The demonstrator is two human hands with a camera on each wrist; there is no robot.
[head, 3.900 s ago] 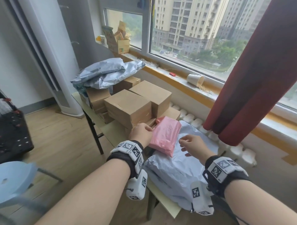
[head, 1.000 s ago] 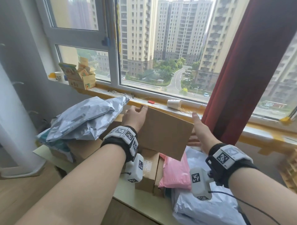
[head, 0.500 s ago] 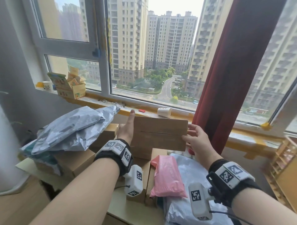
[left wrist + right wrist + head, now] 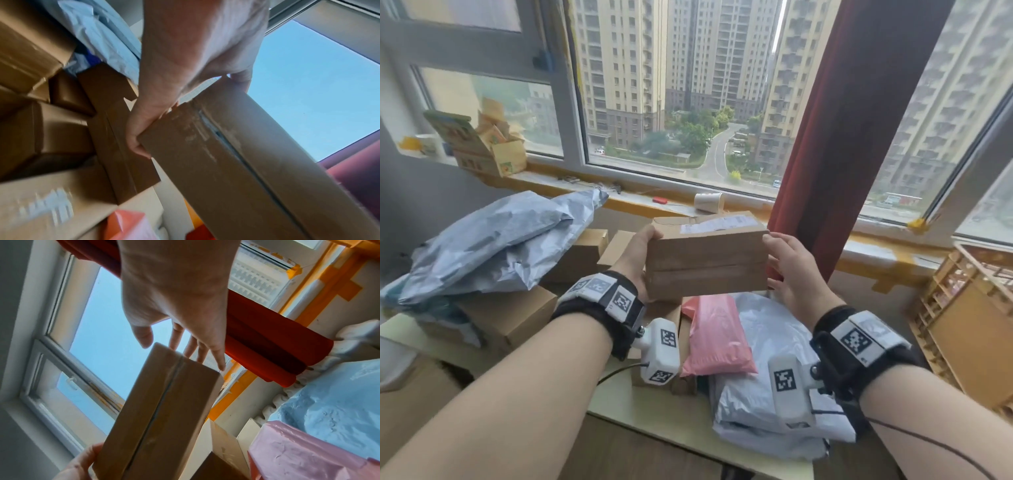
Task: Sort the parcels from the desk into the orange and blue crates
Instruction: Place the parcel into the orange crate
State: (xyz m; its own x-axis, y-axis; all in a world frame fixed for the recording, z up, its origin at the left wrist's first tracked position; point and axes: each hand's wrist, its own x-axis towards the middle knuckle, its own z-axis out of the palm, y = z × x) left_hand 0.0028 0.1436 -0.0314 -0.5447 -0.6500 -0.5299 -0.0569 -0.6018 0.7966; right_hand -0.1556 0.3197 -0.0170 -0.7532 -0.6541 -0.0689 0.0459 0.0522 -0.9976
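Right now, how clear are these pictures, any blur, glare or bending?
Head view: fairly sharp, daylit, window frame bowed by the wide lens. Left wrist view: box backlit and dim, printing on the lower carton smeared. Right wrist view: soft, right hand slightly blurred against bright sky.

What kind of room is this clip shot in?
Probably an upper-floor flat or small office used for parcel handling, not a warehouse: a desk piled with cardboard boxes and grey mailer bags, a red curtain, and tower blocks seen through the window.
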